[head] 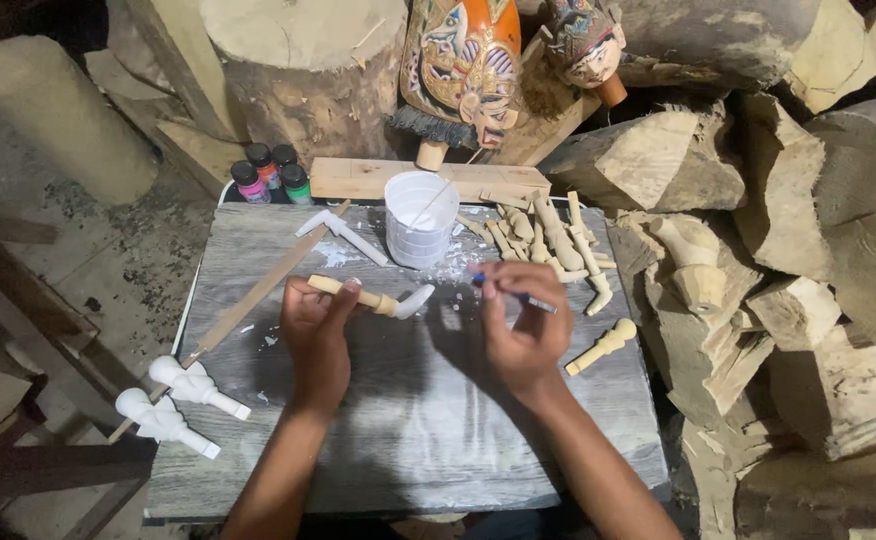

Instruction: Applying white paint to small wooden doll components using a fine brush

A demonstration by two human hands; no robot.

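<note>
mid-coat, by the look of it: painting a carved wooden puppet arm (373,297) white. left hand (316,335) closed around the bare wood end, holding it just above the grey worktop (408,430), white-coated bent end pointing right. right hand (523,325) pinching a thin blue-handled brush (518,295) between thumb and fingertips, tip near the painted end but not clearly touching.

judging from the unpainted stretch under the left fingers: next move likely calls for a fresh load of paint from the white plastic cup (420,218) just behind, and a shifted grip so the bare part comes free without smearing wet paint.

around: a finished white arm piece (343,237) left of the cup, two white-coated carved pieces (183,400) at the worktop's left edge, a pile of raw carved arms (548,240) to the right, one more bare piece (603,345) near the right hand. white drips across the board.

packages: three small paint bottles (270,172) with dark caps at the back left corner, contents pink, orange-red and green; labels too small to make out. two painted puppet heads (463,65) leaning on logs behind.
</note>
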